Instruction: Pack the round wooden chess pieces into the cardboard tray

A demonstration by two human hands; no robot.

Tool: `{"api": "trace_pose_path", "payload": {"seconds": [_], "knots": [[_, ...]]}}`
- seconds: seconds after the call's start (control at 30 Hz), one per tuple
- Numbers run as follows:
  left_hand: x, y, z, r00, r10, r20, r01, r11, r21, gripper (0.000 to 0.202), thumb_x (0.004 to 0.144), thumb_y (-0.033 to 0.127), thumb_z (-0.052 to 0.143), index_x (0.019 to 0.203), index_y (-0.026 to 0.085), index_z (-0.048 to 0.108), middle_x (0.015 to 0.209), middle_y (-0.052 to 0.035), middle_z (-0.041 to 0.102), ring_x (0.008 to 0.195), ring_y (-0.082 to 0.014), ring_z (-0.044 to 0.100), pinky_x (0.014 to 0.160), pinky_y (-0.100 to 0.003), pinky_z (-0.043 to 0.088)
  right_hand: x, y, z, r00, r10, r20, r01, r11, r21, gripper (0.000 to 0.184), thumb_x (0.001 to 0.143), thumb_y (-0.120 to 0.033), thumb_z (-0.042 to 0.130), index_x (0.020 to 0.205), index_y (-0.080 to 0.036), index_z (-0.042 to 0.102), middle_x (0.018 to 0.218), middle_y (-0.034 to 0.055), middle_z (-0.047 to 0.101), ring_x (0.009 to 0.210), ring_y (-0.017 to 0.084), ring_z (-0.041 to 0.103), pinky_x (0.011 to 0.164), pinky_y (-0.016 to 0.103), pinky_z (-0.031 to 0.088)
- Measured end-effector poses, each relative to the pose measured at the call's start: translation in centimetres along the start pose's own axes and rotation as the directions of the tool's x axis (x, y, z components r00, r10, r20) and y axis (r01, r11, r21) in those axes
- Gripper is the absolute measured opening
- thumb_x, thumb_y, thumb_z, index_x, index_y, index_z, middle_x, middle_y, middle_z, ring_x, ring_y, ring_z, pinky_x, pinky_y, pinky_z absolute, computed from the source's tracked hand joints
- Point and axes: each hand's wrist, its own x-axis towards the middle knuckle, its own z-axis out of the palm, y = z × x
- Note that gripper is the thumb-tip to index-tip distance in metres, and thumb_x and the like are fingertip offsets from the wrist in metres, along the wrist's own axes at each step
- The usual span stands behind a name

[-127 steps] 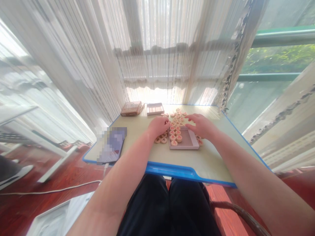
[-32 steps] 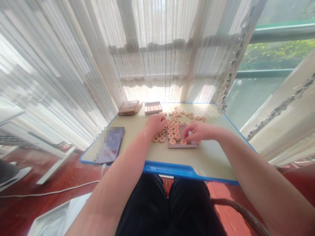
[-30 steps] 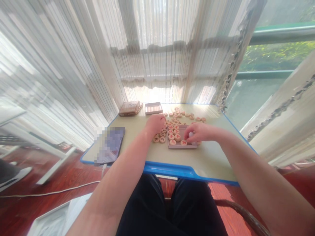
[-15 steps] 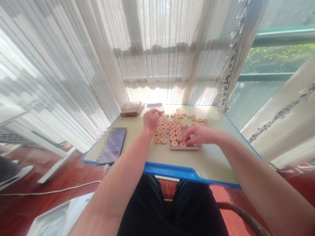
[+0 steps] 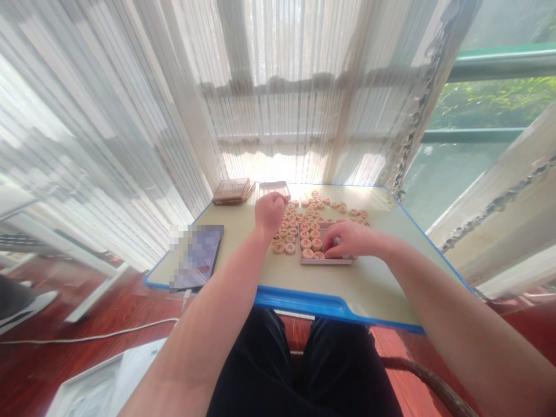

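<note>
Round wooden xiangqi pieces (image 5: pixel 290 248) with red or black characters lie loosely across the middle of the table. Nearer to me, a shallow pinkish box (image 5: pixel 326 262) holds two columns of red-marked pieces along its left side. My right hand (image 5: pixel 351 238) reaches into this box with curled fingers, its fingertips at the edge of a red-marked xiangqi piece (image 5: pixel 319 255) in the front row. Left of the loose pieces, my left hand (image 5: pixel 270 212) is closed like a fist, and its fingertips and anything in them are hidden.
A second shallow box (image 5: pixel 274 189) stands behind my left hand. Brown boxes (image 5: pixel 232 191) are stacked at the far left corner. A tablet (image 5: pixel 204 255), partly pixelated, lies at the left edge with a white cable. Blue trim (image 5: pixel 299 300) edges the table; curtains hang behind.
The front-row piece at my right fingertips has slid left, close against its neighbour. My right hand has shifted slightly left with it. My left hand stays closed at nearly the same spot.
</note>
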Motion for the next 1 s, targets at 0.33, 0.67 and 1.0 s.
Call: {"api": "trace_pose_path", "payload": {"seconds": [0.33,0.67,1.0], "knots": [[-0.1,0.1,0.1,1.000,0.028,-0.003,-0.028,1.000,0.002,0.029,0.070,0.016,0.037,0.067,0.019,0.066,0.066,-0.0002,0.065,0.071,-0.0163,0.060,0.065,-0.025,0.045,-0.7,-1.3,-0.7,0.999,-0.039,-0.004,0.039,0.999,0.032,0.016,0.070,-0.037,0.063,0.079,-0.028,0.073,0.082,-0.0024,0.067,0.071,0.014,0.059,0.064,0.023,0.044],[-0.3,0.3,0.1,0.998,0.049,0.036,-0.049,0.999,0.015,0.030,0.072,0.017,0.037,0.069,0.018,0.066,0.061,0.0000,0.062,0.060,-0.0143,0.056,0.055,-0.025,0.039,-0.4,-1.2,-0.2,0.998,-0.065,0.024,0.065,0.998,-0.001,0.015,0.070,-0.032,0.061,0.078,-0.028,0.073,0.082,-0.0024,0.068,0.073,0.014,0.060,0.064,0.023,0.043],[-0.3,0.2,0.1,0.998,0.063,-0.026,-0.064,0.997,-0.039,0.028,0.071,0.015,0.039,0.062,0.018,0.065,0.057,0.0008,0.060,0.061,-0.0144,0.056,0.057,-0.024,0.039,-0.3,-1.0,-0.2,0.999,-0.042,0.026,0.043,0.999,-0.025,0.017,0.070,-0.039,0.062,0.075,-0.023,0.068,0.080,-0.0009,0.066,0.072,0.014,0.058,0.062,0.024,0.041]]}}
